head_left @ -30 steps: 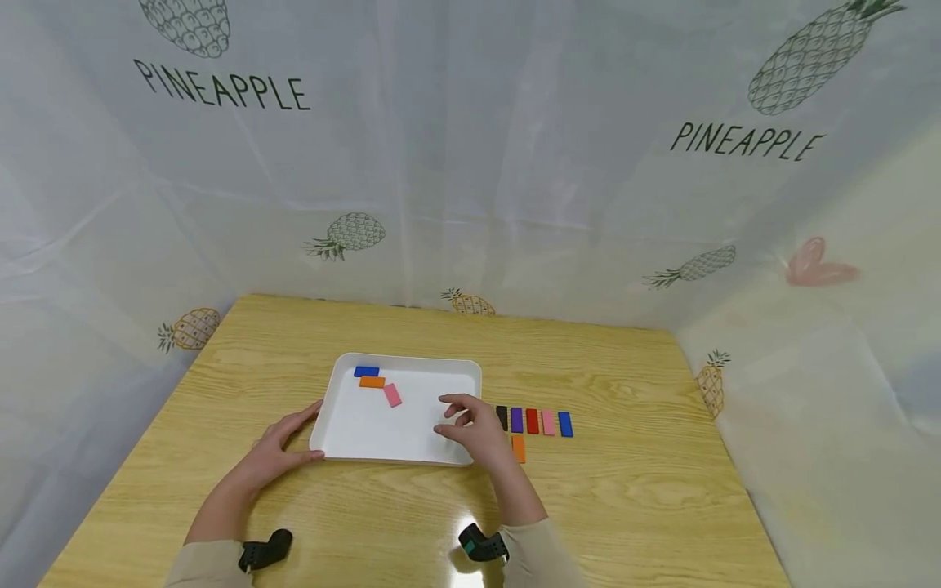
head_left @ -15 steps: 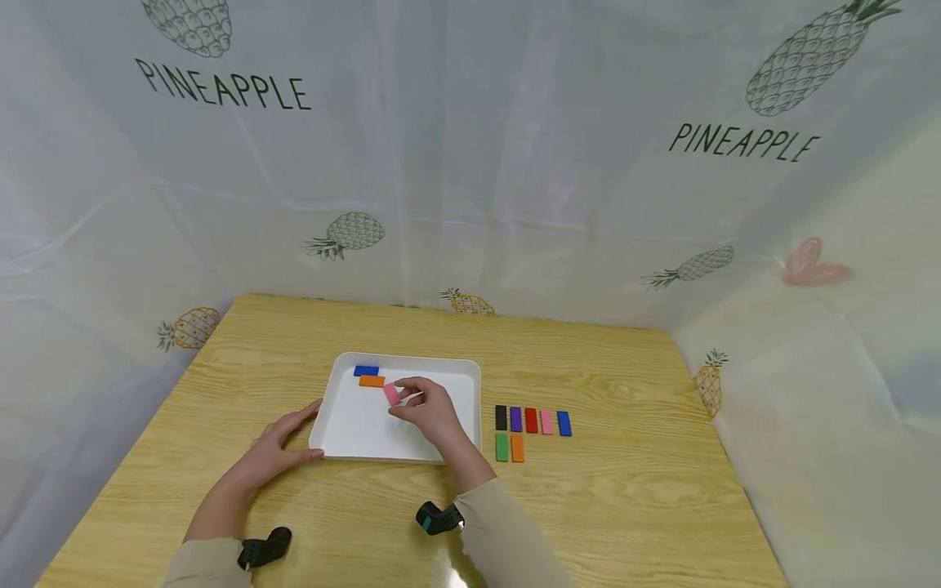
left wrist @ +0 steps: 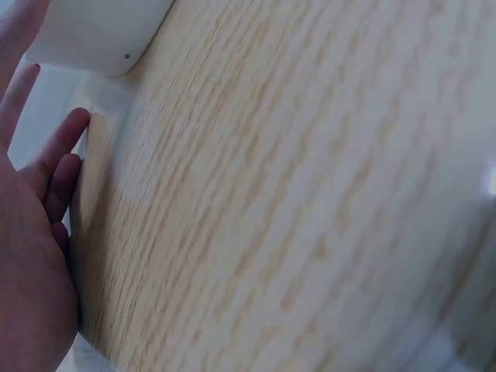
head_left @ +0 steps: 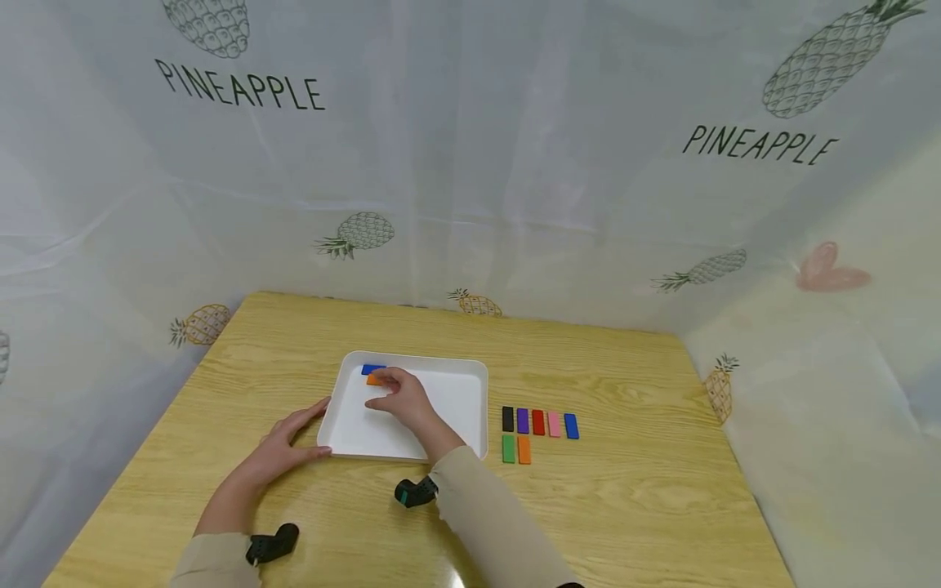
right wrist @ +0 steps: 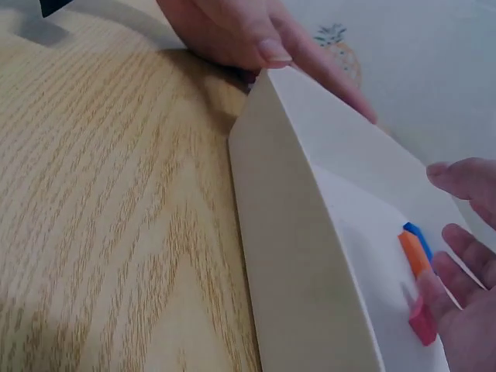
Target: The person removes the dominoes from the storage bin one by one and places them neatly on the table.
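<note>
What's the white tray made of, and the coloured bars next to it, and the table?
The white tray looks like smooth plastic: thin, even walls and rounded corners. The coloured bars seem matt, maybe plastic or painted wood; their flat, even colours leave it open. The table has yellowish wood grain and a bright glare, so perhaps shiny wood or a printed wood look.

A pale curtain (head_left: pixel 470 147) hangs behind a wood-grain table (head_left: pixel 625 367), its cloth printed with 2 large pineapples (head_left: pixel 823 61) near the top; the word PINEAPPLE (head_left: pixel 238 84) runs across it 2 times in dark capitals; 2 smaller grey pineapples (head_left: pixel 365 231) and 3 orange-toned ones (head_left: pixel 207 325) sit lower; a pink heart (head_left: pixel 831 269) marks the right side; glare (head_left: pixel 457 580) brightens the table's near part.
</note>
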Available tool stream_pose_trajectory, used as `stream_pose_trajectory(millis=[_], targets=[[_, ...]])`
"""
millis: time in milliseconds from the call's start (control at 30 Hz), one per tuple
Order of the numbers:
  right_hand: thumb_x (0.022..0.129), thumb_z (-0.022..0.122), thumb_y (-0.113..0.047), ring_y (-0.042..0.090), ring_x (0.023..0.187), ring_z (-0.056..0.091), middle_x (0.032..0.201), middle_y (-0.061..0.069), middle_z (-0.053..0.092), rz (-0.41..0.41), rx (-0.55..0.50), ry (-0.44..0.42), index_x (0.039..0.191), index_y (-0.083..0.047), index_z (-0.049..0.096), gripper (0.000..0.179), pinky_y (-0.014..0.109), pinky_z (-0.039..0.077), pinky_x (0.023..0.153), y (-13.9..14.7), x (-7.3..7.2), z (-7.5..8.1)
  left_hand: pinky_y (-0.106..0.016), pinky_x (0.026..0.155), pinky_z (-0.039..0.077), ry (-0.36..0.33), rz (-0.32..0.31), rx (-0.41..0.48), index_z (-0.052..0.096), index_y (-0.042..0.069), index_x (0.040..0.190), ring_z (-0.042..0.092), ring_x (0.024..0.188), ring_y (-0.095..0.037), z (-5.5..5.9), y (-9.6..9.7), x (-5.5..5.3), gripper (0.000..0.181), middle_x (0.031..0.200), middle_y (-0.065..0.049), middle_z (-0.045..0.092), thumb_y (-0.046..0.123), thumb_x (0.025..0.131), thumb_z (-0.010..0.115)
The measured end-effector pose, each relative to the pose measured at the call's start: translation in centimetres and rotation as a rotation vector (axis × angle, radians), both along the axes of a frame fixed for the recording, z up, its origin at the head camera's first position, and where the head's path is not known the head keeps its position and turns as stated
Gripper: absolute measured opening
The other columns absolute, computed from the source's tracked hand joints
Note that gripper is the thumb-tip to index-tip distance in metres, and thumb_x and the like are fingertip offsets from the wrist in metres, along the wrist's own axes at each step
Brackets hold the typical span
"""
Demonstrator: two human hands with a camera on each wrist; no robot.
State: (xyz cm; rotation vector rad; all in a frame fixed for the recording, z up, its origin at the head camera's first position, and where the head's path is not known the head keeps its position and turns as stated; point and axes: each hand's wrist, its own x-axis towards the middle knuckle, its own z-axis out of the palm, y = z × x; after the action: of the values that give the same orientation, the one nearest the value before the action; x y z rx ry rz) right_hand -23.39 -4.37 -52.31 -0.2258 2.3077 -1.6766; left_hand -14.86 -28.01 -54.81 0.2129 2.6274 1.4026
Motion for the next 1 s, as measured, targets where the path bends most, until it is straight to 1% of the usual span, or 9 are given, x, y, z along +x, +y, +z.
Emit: stream_pose_trajectory(millis=[100, 200, 300, 400, 600, 700, 900, 1000], targets=[[0.074, 0.086, -0.011, 0.018, 0.112, 0.056, 0.121, -0.003, 0.064, -0.003, 0.085, 0.024, 0.121, -0.014, 0.068, 0.05, 0.03, 0.047, 0.092, -0.5, -0.4, -0.2, -0.072, 0.097, 0.018, 0.009, -0.003, 0.015, 0.036, 0.017, 0.152, 0.024, 0.133, -0.049, 0.0, 0.0, 0.0, 0.083, 0.149, -0.02, 0.04, 0.025, 0.082, 0.08], [0.075, 0.087, -0.017, 0.019, 0.117, 0.05, 0.124, -0.004, 0.062, 0.006, 0.212, 0.085, 0.123, -0.018, 0.068, 0.052, 0.031, 0.043, 0.097, -0.7, -1.0, -0.4, -0.071, 0.097, 0.018, 0.013, 0.001, 0.016, 0.037, 0.017, 0.152, 0.025, 0.133, -0.048, 0.1, 0.0, 0.1, 0.083, 0.148, -0.019, 0.041, 0.025, 0.082, 0.08], [0.076, 0.086, -0.023, 0.021, 0.124, 0.044, 0.129, -0.005, 0.06, 0.035, 0.332, 0.146, 0.127, -0.021, 0.067, 0.055, 0.038, 0.036, 0.103, -0.9, -1.6, -0.5, -0.071, 0.097, 0.018, 0.018, 0.003, 0.008, 0.037, 0.017, 0.152, 0.026, 0.132, -0.049, 0.1, 0.0, 0.1, 0.083, 0.148, -0.02, 0.041, 0.025, 0.082, 0.08], [0.076, 0.086, -0.027, 0.021, 0.128, 0.041, 0.132, -0.006, 0.059, 0.062, 0.399, 0.174, 0.129, -0.022, 0.066, 0.056, 0.044, 0.03, 0.105, -1.0, -2.2, -0.7, -0.071, 0.097, 0.018, 0.024, 0.006, 0.007, 0.038, 0.016, 0.151, 0.026, 0.132, -0.049, 0.1, 0.0, 0.1, 0.082, 0.148, -0.02, 0.041, 0.025, 0.081, 0.08], [0.075, 0.086, -0.026, 0.02, 0.13, 0.039, 0.132, -0.009, 0.059, 0.071, 0.471, 0.181, 0.127, -0.023, 0.067, 0.055, 0.045, 0.03, 0.102, -1.1, -2.5, -1.1, -0.071, 0.098, 0.017, 0.023, -0.002, 0.037, 0.039, 0.016, 0.151, 0.025, 0.134, -0.048, 0.0, 0.2, -0.1, 0.082, 0.149, -0.019, 0.04, 0.024, 0.081, 0.08], [0.076, 0.086, -0.025, 0.019, 0.127, 0.041, 0.129, -0.009, 0.06, 0.081, 0.483, 0.177, 0.125, -0.024, 0.068, 0.052, 0.044, 0.03, 0.101, -1.0, -2.4, -1.3, -0.072, 0.097, 0.017, 0.012, 0.001, 0.029, 0.038, 0.017, 0.152, 0.024, 0.133, -0.049, 0.0, 0.3, -0.1, 0.083, 0.149, -0.02, 0.039, 0.025, 0.081, 0.081], [0.078, 0.085, -0.02, 0.015, 0.119, 0.047, 0.125, -0.009, 0.063, 0.151, 0.504, 0.194, 0.121, -0.027, 0.07, 0.046, 0.04, 0.032, 0.099, -0.7, -1.9, -1.2, -0.073, 0.096, 0.016, -0.004, 0.014, -0.022, 0.037, 0.019, 0.152, 0.025, 0.133, -0.048, -0.1, 0.1, 0.0, 0.083, 0.151, -0.019, 0.037, 0.029, 0.082, 0.08], [0.078, 0.084, -0.016, 0.015, 0.115, 0.049, 0.121, -0.008, 0.064, 0.181, 0.497, 0.208, 0.12, -0.026, 0.071, 0.045, 0.038, 0.033, 0.098, -0.5, -1.6, -1.1, -0.073, 0.097, 0.016, -0.005, 0.015, -0.02, 0.037, 0.019, 0.152, 0.025, 0.133, -0.048, -0.1, 0.0, 0.0, 0.083, 0.151, -0.02, 0.037, 0.028, 0.082, 0.08]])
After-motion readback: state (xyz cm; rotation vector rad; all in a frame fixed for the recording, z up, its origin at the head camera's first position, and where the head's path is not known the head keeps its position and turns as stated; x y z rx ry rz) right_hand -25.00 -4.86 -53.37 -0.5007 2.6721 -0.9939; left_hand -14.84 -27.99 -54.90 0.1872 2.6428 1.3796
